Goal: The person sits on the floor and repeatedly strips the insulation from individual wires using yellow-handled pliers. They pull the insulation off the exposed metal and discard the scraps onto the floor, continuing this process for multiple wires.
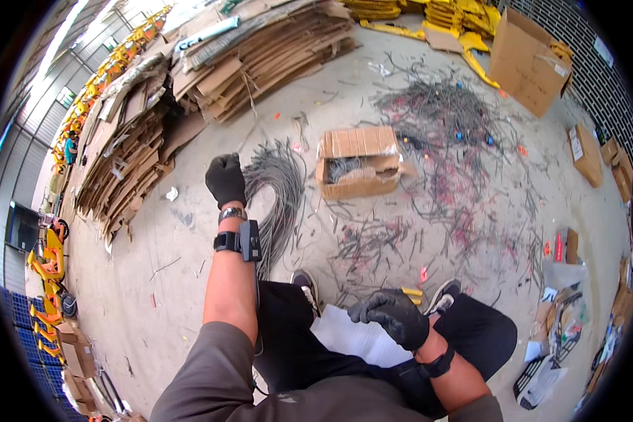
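Note:
My left hand [226,180], in a black glove, is raised with its fingers curled, beside the bundle of grey cables [290,184]. Whether it grips a cable end is not clear. The bundle lies on the floor in a curved arc, running down towards my left shoe. My right hand [393,316], also gloved in black, is bent above a white sheet [348,335] between my legs. Two yellow tool handles [412,295] show just past this hand; its palm is hidden, so I cannot tell whether it holds them.
An open cardboard box [358,187] with grey material inside stands ahead. Cut cable pieces [374,237] and a tangled cable heap [438,111] lie around it. Flattened cardboard [274,68] is stacked ahead and left. At the right are packaging scraps [564,274] and a large carton [527,68].

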The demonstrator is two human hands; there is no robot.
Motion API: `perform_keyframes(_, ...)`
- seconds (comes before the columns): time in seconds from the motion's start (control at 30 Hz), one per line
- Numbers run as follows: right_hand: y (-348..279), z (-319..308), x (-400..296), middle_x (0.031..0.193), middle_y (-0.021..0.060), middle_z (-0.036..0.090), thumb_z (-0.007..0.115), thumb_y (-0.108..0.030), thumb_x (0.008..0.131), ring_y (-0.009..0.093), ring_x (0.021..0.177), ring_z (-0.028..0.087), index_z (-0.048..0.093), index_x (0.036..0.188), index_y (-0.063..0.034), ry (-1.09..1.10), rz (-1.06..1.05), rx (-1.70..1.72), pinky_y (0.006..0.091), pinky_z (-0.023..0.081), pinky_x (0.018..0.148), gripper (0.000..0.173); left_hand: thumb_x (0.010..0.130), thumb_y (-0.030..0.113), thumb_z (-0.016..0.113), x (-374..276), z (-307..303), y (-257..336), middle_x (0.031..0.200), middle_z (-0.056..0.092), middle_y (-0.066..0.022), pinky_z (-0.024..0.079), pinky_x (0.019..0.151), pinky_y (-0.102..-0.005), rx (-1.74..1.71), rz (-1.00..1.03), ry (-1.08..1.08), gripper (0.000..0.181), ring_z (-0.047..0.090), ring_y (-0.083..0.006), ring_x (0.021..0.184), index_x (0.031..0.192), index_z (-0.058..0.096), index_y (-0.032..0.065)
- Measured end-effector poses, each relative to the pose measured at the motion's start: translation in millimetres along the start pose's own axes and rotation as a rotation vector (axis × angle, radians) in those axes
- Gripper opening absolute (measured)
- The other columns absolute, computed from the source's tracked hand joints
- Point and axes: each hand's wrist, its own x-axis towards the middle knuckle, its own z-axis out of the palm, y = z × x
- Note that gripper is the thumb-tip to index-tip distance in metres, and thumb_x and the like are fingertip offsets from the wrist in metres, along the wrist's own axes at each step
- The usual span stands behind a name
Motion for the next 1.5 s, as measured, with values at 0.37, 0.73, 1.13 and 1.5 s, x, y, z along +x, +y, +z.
perform_keyframes(0.37,-17,-63,-6,0.117,0.0149,0.059,0.072,-0.021,0.084,0.026,0.094,0.064,0.058,0.119,-0.0022,0.417,-0.069,-0.795,0.0358,0.050,0.087,0.041,0.081,0.017,0.071,-35,-5,67,0.073,0.070,-0.0127,0.050,0.065,-0.0318,-0.379,0.141,-0.647,0.019,0.065,-0.0176,0.068,0.081,0.071,-0.0016)
perform_keyframes(0.73,-13,-44,25,0.145,0.0157,0.044,0.072,-0.019,0.086,0.018,0.114,0.056,0.028,0.150,0.0004,0.525,-0.016,-0.166,0.0293,0.050,0.089,0.080,0.085,0.011,0.070,-153,-33,166,0.075,0.068,-0.0015,0.046,0.058,-0.0238,-0.606,0.201,-1.336,0.012,0.056,-0.0057,0.065,0.089,0.072,-0.0004)
perform_keyframes(1.13,-27,-35,24,0.082,0.0055,0.064,0.059,-0.011,0.092,0.009,0.068,0.059,0.063,0.107,0.0036,0.511,0.251,-0.061,0.0256,0.052,0.062,0.021,0.086,0.008,0.069,-141,-41,161,0.088,0.070,-0.0060,0.049,0.065,-0.0255,-0.549,0.288,-1.557,0.013,0.060,-0.0086,0.074,0.093,0.071,-0.0025)
perform_keyframes(1.5,-19,-41,21,0.073,0.0044,0.061,0.060,-0.015,0.089,0.007,0.066,0.055,0.066,0.098,0.0019,0.543,0.195,-0.205,0.0274,0.048,0.060,0.020,0.085,0.007,0.067,-119,-39,146,0.084,0.070,-0.0047,0.049,0.067,-0.0254,-0.491,0.296,-1.342,0.012,0.060,-0.0080,0.073,0.094,0.071,-0.0011)
